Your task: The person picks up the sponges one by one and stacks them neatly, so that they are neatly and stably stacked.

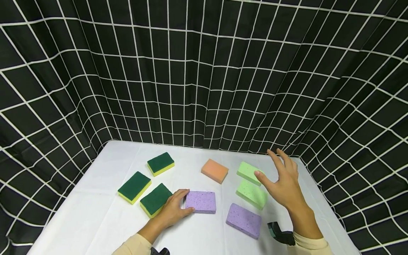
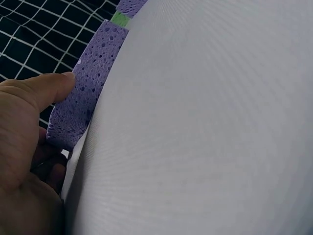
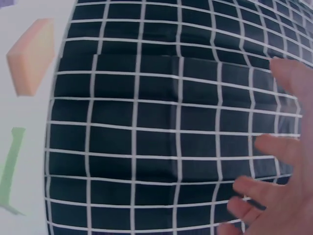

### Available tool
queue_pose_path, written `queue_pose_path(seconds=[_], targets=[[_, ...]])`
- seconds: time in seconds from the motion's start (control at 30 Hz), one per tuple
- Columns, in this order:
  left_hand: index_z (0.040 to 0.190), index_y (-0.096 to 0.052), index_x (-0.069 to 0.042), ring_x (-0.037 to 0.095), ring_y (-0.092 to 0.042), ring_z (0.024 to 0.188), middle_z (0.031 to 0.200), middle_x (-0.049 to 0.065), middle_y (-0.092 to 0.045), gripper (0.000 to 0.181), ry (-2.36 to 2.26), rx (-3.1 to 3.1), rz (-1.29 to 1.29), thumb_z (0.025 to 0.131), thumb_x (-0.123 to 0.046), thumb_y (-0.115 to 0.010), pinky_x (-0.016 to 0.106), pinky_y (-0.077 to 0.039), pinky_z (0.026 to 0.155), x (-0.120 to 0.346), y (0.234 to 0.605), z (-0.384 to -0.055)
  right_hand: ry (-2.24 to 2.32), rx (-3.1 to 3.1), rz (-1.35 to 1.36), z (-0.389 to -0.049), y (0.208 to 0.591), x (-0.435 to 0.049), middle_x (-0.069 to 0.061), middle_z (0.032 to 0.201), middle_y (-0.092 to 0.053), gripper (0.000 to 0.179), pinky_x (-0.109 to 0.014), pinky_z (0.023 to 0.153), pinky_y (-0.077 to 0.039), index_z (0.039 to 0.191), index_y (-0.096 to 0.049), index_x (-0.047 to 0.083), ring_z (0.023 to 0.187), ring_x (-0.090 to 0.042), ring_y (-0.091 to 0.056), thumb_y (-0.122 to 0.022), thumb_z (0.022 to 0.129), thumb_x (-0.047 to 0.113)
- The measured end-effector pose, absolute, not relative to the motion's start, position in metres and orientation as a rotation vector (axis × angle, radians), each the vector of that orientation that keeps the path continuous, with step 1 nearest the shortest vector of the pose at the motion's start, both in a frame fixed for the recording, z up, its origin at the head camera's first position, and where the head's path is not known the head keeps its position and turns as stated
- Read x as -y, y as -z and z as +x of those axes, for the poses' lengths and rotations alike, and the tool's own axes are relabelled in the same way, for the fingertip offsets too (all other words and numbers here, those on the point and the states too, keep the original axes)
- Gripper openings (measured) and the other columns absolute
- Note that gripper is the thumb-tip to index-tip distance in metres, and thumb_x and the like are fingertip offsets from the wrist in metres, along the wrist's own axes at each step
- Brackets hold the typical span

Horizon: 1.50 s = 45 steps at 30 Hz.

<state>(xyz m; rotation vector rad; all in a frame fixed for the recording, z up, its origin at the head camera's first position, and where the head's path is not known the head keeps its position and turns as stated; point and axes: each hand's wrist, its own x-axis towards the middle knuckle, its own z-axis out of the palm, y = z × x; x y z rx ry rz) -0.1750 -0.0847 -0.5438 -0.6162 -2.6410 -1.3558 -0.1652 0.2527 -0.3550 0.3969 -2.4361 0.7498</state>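
- The left hand (image 1: 173, 209) grips the left end of a rectangular purple sponge (image 1: 201, 202) with visible pores; in the left wrist view its thumb lies against one long side and other fingers reach round that end.
- This purple sponge lies flat on a white cloth-covered table (image 1: 92, 205), near the middle.
- The right hand (image 1: 285, 184) is raised over the table's right side, fingers spread and holding nothing, its thumb crossing in front of a light green rectangular sponge (image 1: 248, 172) in the head view.
- A second light green sponge (image 1: 251, 194) lies just beside that one, nearer the person.
- A second purple sponge (image 1: 243, 221) lies to the right of the gripped one, apart from it.
- An orange rectangular sponge (image 1: 215, 171) lies beyond the gripped one, towards a black curtain with a white grid (image 1: 191, 71).
- Three yellow sponges with dark green scouring tops lie on the left: one far (image 1: 160, 163), one leftmost (image 1: 134, 186), and one just beside the left hand (image 1: 155, 200).
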Motion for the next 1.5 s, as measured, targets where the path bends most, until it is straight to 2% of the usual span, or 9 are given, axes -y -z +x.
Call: queue_pose_path(seconds=[0.1,0.27,0.4,0.57,0.83,1.03,1.13,1.23,1.5], targets=[[0.131,-0.053,0.006,0.034,-0.048,0.123,0.131,0.014,-0.053,0.067,1.355,2.638,-0.616,0.079,-0.025,-0.081,0.048,-0.037,0.101,0.085,0.544,-0.176,-0.819,2.304,0.477,-0.161,0.347,-0.257,-0.017,0.141,-0.042,0.077,-0.054,0.09,-0.032,0.142,-0.048,0.01,0.123,-0.036,-0.035,-0.081,0.073,0.016],[0.132,-0.052,0.007,0.034,-0.048,0.123,0.131,0.015,-0.053,0.068,1.367,2.641,-0.615,0.079,-0.023,-0.081,0.047,-0.037,0.102,0.085,0.543,-0.175,-1.031,2.058,0.703,-0.149,0.335,-0.263,-0.02,0.129,-0.051,0.073,-0.026,0.087,-0.033,0.137,-0.047,-0.006,0.113,-0.024,-0.044,-0.077,0.071,-0.001],[0.133,-0.051,0.007,0.034,-0.047,0.124,0.132,0.015,-0.052,0.068,1.378,2.649,-0.618,0.079,-0.023,-0.081,0.046,-0.037,0.102,0.086,0.543,-0.174,-1.198,1.9,0.853,-0.134,0.328,-0.264,-0.028,0.127,-0.049,0.066,-0.028,0.087,-0.033,0.131,-0.042,-0.02,0.111,-0.028,-0.045,-0.071,0.073,-0.008],[0.133,-0.051,0.007,0.033,-0.047,0.124,0.132,0.014,-0.052,0.068,1.385,2.641,-0.631,0.079,-0.022,-0.081,0.046,-0.037,0.102,0.085,0.545,-0.173,-1.346,1.784,0.9,-0.117,0.333,-0.268,-0.031,0.128,-0.047,0.064,-0.028,0.087,-0.031,0.13,-0.04,-0.023,0.112,-0.031,-0.043,-0.071,0.076,-0.008],[0.132,-0.052,0.007,0.034,-0.048,0.123,0.131,0.015,-0.052,0.068,1.369,2.641,-0.622,0.079,-0.023,-0.081,0.048,-0.037,0.101,0.084,0.545,-0.173,-1.577,1.669,0.899,-0.106,0.365,-0.281,-0.032,0.128,-0.046,0.061,-0.027,0.088,-0.033,0.128,-0.037,-0.027,0.111,-0.031,-0.043,-0.064,0.073,-0.02],[0.133,-0.051,0.006,0.033,-0.048,0.123,0.131,0.014,-0.053,0.068,1.378,2.652,-0.615,0.079,-0.023,-0.081,0.047,-0.037,0.102,0.084,0.545,-0.173,-1.656,1.721,0.824,-0.102,0.408,-0.293,-0.033,0.129,-0.044,0.065,-0.026,0.087,-0.035,0.131,-0.033,-0.027,0.111,-0.031,-0.043,-0.056,0.07,-0.029],[0.133,-0.051,0.006,0.033,-0.047,0.124,0.131,0.013,-0.052,0.068,1.393,2.655,-0.611,0.079,-0.023,-0.08,0.047,-0.037,0.102,0.084,0.546,-0.172,-1.678,1.774,0.764,-0.099,0.43,-0.296,-0.031,0.129,-0.045,0.067,-0.026,0.085,-0.035,0.132,-0.033,-0.026,0.109,-0.029,-0.043,-0.055,0.068,-0.031],[0.133,-0.052,0.005,0.034,-0.047,0.124,0.132,0.013,-0.052,0.067,1.4,2.656,-0.607,0.08,-0.024,-0.08,0.047,-0.037,0.102,0.084,0.547,-0.171,-1.678,1.911,0.568,-0.093,0.446,-0.295,-0.024,0.129,-0.048,0.068,-0.026,0.083,-0.035,0.134,-0.038,-0.019,0.106,-0.026,-0.044,-0.057,0.07,-0.029],[0.133,-0.052,0.006,0.034,-0.048,0.122,0.131,0.013,-0.053,0.067,1.367,2.641,-0.613,0.08,-0.026,-0.08,0.048,-0.038,0.101,0.085,0.546,-0.171,-1.532,2.24,0.176,-0.09,0.483,-0.284,-0.007,0.124,-0.055,0.061,-0.027,0.074,-0.037,0.137,-0.047,-0.003,0.1,-0.02,-0.047,-0.067,0.08,-0.012]])
